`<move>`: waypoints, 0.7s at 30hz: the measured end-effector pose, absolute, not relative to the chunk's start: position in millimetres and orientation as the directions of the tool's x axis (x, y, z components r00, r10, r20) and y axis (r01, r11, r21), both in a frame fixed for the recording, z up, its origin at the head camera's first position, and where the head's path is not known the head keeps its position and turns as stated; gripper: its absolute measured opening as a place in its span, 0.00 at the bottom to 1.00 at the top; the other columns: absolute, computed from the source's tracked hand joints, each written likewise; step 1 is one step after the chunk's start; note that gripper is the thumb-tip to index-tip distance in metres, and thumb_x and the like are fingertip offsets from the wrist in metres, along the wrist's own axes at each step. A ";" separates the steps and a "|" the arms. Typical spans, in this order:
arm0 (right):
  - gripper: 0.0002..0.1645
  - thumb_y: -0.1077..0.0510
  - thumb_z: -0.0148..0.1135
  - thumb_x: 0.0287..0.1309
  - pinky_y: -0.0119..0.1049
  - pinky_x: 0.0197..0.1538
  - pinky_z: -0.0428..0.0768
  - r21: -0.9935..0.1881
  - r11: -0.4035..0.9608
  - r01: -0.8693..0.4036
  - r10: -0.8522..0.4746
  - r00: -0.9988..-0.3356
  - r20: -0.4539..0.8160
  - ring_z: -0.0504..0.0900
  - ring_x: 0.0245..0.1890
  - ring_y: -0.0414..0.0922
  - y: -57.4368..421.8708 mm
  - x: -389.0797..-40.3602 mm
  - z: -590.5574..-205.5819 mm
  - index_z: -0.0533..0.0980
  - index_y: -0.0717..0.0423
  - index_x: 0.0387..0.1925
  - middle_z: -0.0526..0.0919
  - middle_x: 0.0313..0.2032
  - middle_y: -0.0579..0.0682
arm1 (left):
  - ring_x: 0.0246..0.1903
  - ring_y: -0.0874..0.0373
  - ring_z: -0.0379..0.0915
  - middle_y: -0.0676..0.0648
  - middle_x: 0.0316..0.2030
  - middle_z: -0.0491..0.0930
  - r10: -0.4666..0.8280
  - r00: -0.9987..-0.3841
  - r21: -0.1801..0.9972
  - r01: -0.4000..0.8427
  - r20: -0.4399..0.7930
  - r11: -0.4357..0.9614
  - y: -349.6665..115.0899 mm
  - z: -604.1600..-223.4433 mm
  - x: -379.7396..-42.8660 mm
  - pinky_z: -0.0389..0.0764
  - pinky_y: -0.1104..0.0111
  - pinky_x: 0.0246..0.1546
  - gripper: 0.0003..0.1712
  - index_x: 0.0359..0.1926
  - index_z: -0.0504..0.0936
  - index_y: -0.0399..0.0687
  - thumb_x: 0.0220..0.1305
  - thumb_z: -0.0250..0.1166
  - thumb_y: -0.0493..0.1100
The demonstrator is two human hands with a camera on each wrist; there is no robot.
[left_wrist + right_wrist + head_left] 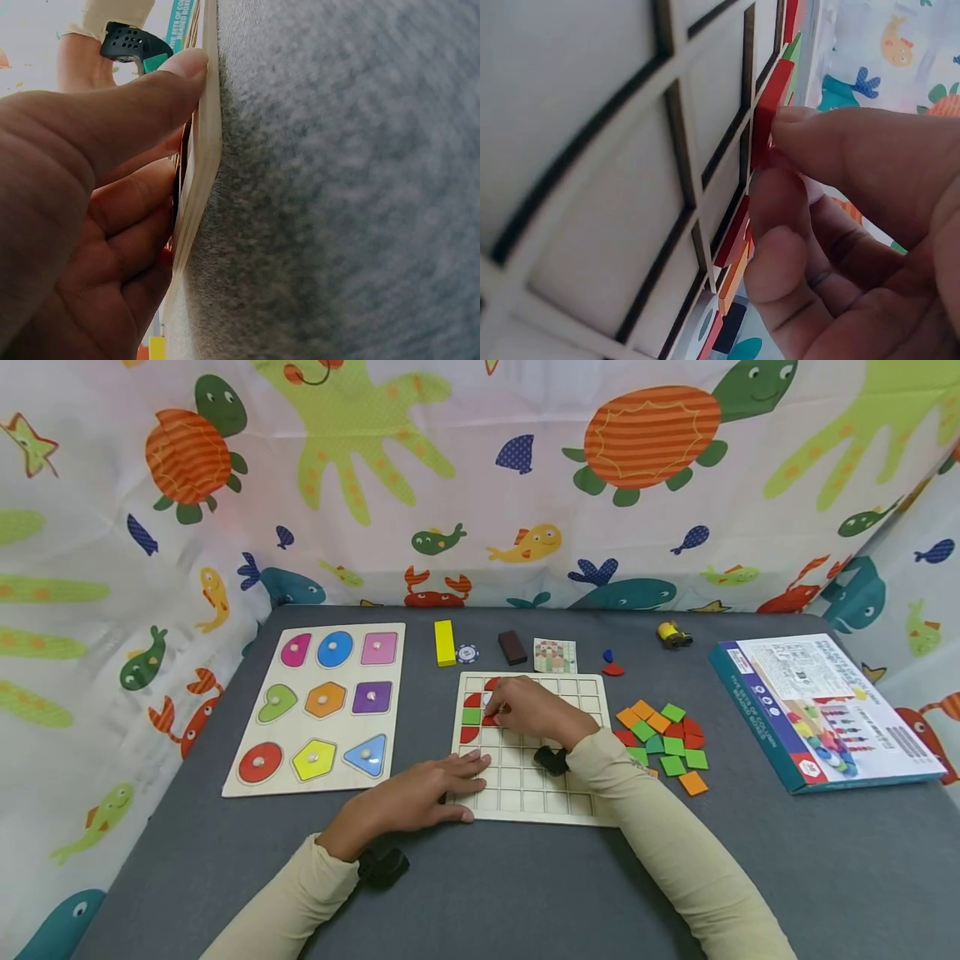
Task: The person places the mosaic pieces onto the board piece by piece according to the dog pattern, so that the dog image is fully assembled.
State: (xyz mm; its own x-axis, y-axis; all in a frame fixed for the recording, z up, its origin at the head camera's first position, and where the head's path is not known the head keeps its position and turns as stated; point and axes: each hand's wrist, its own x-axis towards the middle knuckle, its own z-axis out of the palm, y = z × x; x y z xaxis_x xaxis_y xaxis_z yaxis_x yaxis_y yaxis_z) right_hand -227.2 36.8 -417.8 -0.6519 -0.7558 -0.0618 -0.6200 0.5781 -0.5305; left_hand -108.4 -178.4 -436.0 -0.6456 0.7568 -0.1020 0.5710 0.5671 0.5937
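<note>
Red tile stood at the far-left part of the grid board, pinched by the right hand's fingers, seemingly for fine control, while the left hand, fingers outstretched, apparently steadied the near-left corner.

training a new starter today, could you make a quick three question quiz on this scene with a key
1. Which hand pinches a red piece at the grid board?
2. True or false: the yellow block lies left of the dark block in the head view.
3. The orange knobbed piece on the shape board is a: (a) heart (b) hexagon (c) circle

Key: 1. The right hand; 2. True; 3. b
</note>
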 end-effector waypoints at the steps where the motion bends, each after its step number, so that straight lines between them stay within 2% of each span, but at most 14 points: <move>1: 0.10 0.66 0.64 0.60 0.39 0.50 0.77 -0.533 0.579 -0.617 -0.755 -0.652 -0.066 0.79 0.45 0.46 36.7 -227.2 -417.8 0.86 0.59 0.42 0.83 0.42 0.50 | 0.72 0.55 0.49 0.47 0.71 0.59 0.756 -0.646 0.595 0.568 -0.105 0.568 -178.2 -436.1 -108.7 0.60 0.57 0.66 0.29 0.65 0.74 0.43 0.65 0.66 0.48; 15: 0.09 0.64 0.66 0.60 0.38 0.49 0.77 -0.539 0.597 -0.594 -0.732 -0.679 -0.062 0.79 0.43 0.46 38.4 -227.5 -416.6 0.85 0.60 0.42 0.83 0.40 0.51 | 0.72 0.55 0.49 0.48 0.71 0.60 0.755 -0.648 0.595 0.568 -0.103 0.569 -177.2 -436.0 -110.3 0.60 0.57 0.66 0.29 0.65 0.74 0.43 0.65 0.66 0.48; 21: 0.10 0.64 0.62 0.62 0.39 0.43 0.78 -0.616 0.603 -0.506 -0.664 -0.746 -0.038 0.80 0.39 0.45 54.7 -231.5 -413.5 0.84 0.60 0.45 0.84 0.41 0.50 | 0.72 0.55 0.48 0.49 0.71 0.59 0.747 -0.653 0.599 0.550 -0.126 0.582 -177.8 -435.5 -109.2 0.59 0.56 0.67 0.29 0.65 0.74 0.44 0.65 0.66 0.48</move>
State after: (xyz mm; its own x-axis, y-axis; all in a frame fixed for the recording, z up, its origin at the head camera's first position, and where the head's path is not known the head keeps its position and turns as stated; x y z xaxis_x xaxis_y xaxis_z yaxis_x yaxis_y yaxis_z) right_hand -231.5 54.7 -413.5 -0.7464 -0.6645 -0.0375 -0.5060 0.6033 -0.6164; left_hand -109.2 -177.8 -435.5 -0.6528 0.7470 -0.1256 0.5505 0.5817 0.5988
